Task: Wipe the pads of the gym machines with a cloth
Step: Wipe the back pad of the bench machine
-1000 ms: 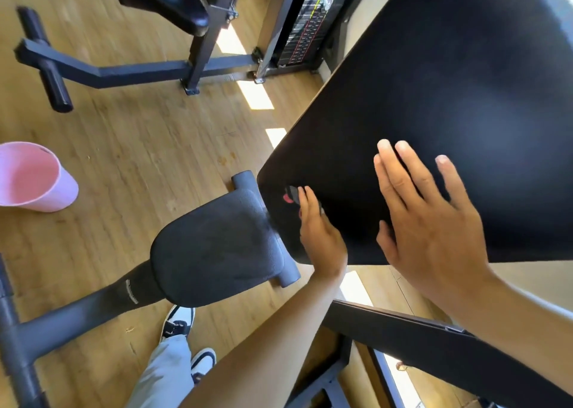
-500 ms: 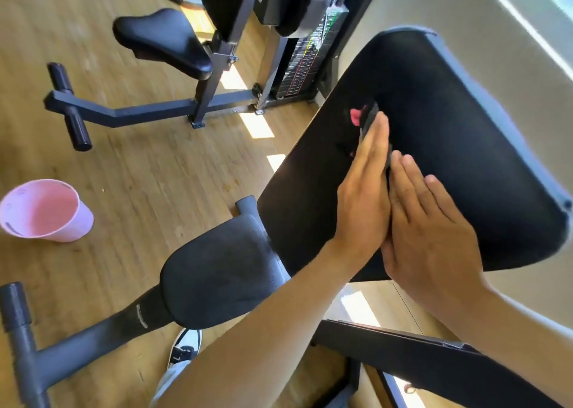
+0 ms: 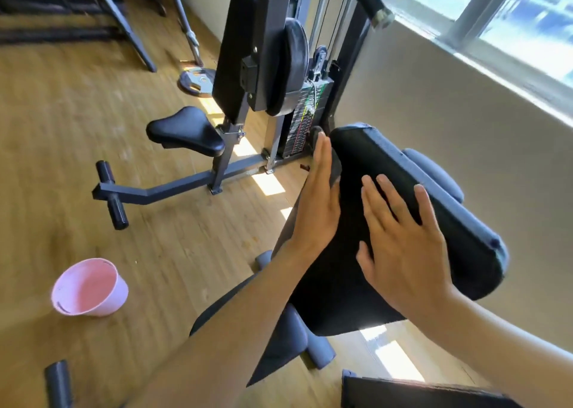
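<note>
Presently, findings as follows.
Back pad point(image 3: 387, 252): large, black, tilted, directly before me; both of my hands lie on it.
Left hand point(image 3: 319, 203): fingers straight and together, flat along the pad's left edge, reaching to its top corner; nothing curled.
Cloth point(image 3: 334, 167): I judge the dark strip under my left fingers at the pad's edge to be it; mostly hidden, so I cannot confirm.
Right hand point(image 3: 400, 243): fingers spread wide, palm flat on the pad face, holding nothing.
Handling, pad: judged firm foam under smooth vinyl, fixed to its frame, slick when damp; brace with the flat palm, do not grip.
Handling, cloth: judged light, limp, prone to bunching; keep it pinned under flat fingers.
Seat pad point(image 3: 279, 330): below the back pad, partly behind my left forearm.
Pink bucket point(image 3: 90, 288): on the wooden floor point(image 3: 62, 144), well to my left.
</note>
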